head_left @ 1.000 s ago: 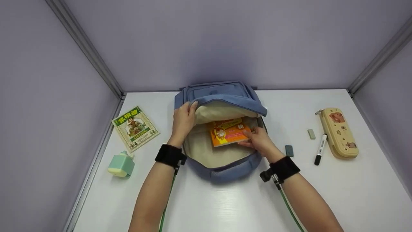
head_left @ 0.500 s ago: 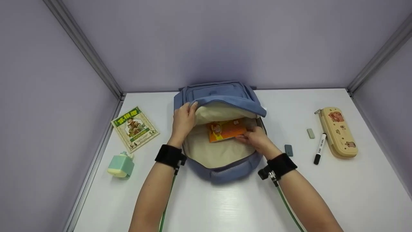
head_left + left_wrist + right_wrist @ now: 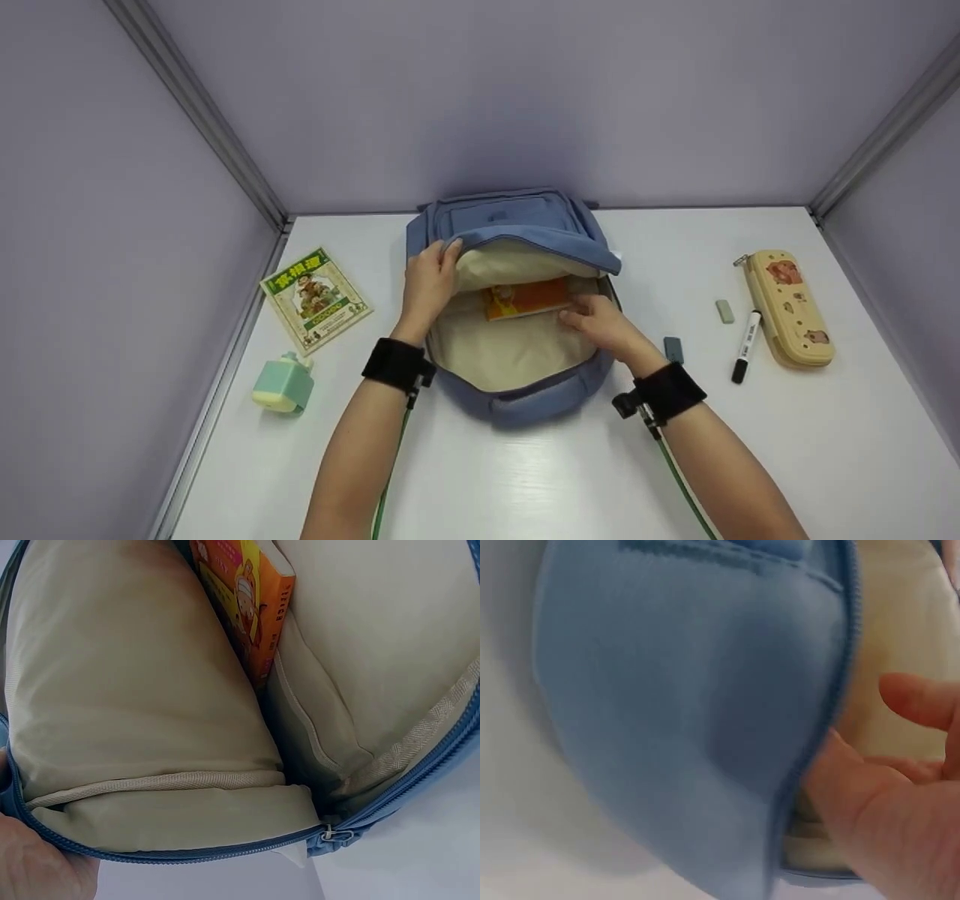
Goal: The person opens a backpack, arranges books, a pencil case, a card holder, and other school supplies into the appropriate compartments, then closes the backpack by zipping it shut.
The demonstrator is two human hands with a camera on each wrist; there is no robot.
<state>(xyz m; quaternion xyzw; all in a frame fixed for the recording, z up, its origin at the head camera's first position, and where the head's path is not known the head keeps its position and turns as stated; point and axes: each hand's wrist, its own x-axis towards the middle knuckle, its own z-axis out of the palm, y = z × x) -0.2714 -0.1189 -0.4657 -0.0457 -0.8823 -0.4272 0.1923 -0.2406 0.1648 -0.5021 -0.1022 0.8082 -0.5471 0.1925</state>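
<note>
A blue backpack (image 3: pixel 547 405) with a cream lining lies on the table, its main compartment unzipped. My left hand (image 3: pixel 429 283) pinches the edge of its raised flap (image 3: pixel 540 238) at the left; part of that hand (image 3: pixel 45 866) shows in the left wrist view. Inside lies an orange book (image 3: pixel 529 298), its far part hidden under the flap. The left wrist view shows the book's spine (image 3: pixel 271 626) deep between the lining walls. My right hand (image 3: pixel 606 324) is in the opening by the book's right end. In the right wrist view its thumb and fingers (image 3: pixel 911 780) are apart, holding nothing.
At the left lie a green-and-cream booklet (image 3: pixel 316 300) and a mint bottle-like container (image 3: pixel 283 385). To the right are a dark eraser-like block (image 3: pixel 673 349), a pale block (image 3: pixel 724 311), a marker (image 3: pixel 746 346) and a yellow pencil case (image 3: pixel 791 309). Walls enclose the table.
The orange book has slid deeper under the flap, away from me. My right hand has let go of it and drawn back slightly. The left hand keeps its hold on the flap.
</note>
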